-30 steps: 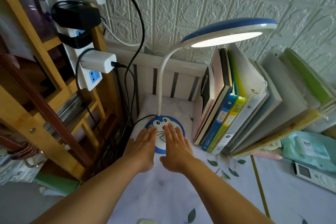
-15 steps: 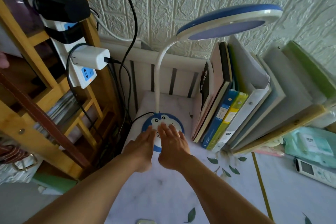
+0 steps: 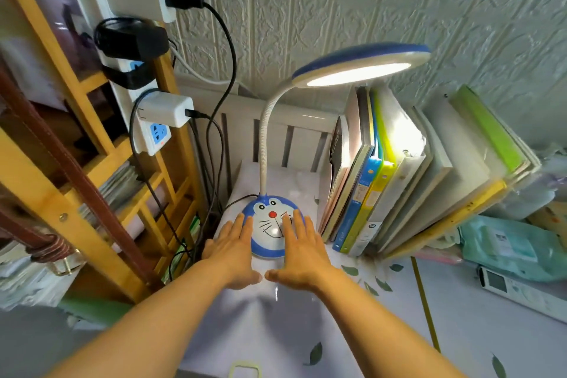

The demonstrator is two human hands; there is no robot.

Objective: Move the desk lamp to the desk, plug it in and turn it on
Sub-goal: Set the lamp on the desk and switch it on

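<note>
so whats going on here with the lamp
A person has both hands flat on the blue cartoon-face base of a desk lamp standing on the desk beside a row of folders. The left hand and right hand rest open on either side of the face. The lamp head is lit, so it looks switched on.

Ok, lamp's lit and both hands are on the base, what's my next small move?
Probably just lift both hands away. The lamp head glows, and the base sits flat on the desk under the left hand and right hand, so nothing seems left.
</note>
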